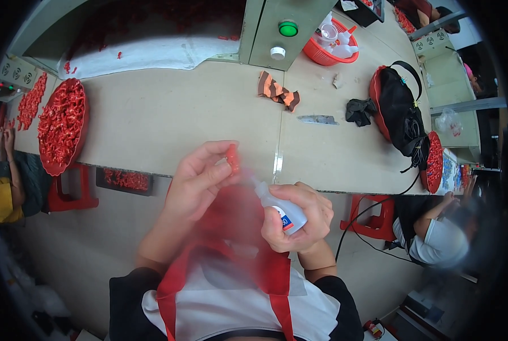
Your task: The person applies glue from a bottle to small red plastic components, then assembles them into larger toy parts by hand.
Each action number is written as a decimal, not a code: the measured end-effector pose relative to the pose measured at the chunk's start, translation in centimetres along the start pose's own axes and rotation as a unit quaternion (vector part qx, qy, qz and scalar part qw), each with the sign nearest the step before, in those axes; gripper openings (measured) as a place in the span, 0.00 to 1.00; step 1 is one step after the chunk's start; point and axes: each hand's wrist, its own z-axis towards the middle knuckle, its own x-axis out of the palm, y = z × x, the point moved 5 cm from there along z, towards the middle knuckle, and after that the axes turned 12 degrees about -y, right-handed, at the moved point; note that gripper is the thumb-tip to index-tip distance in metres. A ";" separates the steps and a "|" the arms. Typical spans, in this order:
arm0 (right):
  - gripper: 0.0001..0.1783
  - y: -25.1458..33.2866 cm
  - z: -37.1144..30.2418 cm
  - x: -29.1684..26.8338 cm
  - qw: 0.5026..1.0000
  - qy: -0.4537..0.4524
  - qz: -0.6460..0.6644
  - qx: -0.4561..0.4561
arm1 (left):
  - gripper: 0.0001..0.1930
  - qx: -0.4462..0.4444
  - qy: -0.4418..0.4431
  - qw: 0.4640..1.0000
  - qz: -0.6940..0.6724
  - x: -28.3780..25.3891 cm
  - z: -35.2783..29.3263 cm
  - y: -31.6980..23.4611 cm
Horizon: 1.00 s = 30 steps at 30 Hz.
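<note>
My left hand (200, 177) pinches a small red plastic-looking piece (233, 158) between thumb and fingers, just over the table's front edge. Its exact kind is too small to make out. To the right, my right hand (300, 219) is wrapped round a translucent squeeze bottle (283, 211) with a white and blue label. The bottle's nozzle points up and left toward the red piece, with a small space between them. A hazy blur covers the middle of the view below both hands, over my red apron.
A red tray (85, 122) heaped with small red pieces stands at the table's left. A grey-green machine (262, 37) with a white cloth is behind. Toward the right lie a blade (318, 120), an orange-brown cloth (278, 91), a black bag (403, 108) and a red basket (322, 55). People sit at both sides.
</note>
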 end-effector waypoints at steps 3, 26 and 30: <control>0.15 -0.1 0.1 -0.1 1.000 0.003 0.004 0.007 | 0.18 -0.014 0.002 1.000 -0.005 -0.1 0.1 0.1; 0.14 -0.1 0.1 0.0 1.000 -0.011 -0.006 0.004 | 0.18 -0.035 0.009 0.997 -0.063 -0.3 0.5 0.2; 0.14 -0.5 0.3 0.1 1.000 -0.002 -0.005 0.004 | 0.18 -0.018 -0.005 0.999 -0.048 -0.2 0.6 0.0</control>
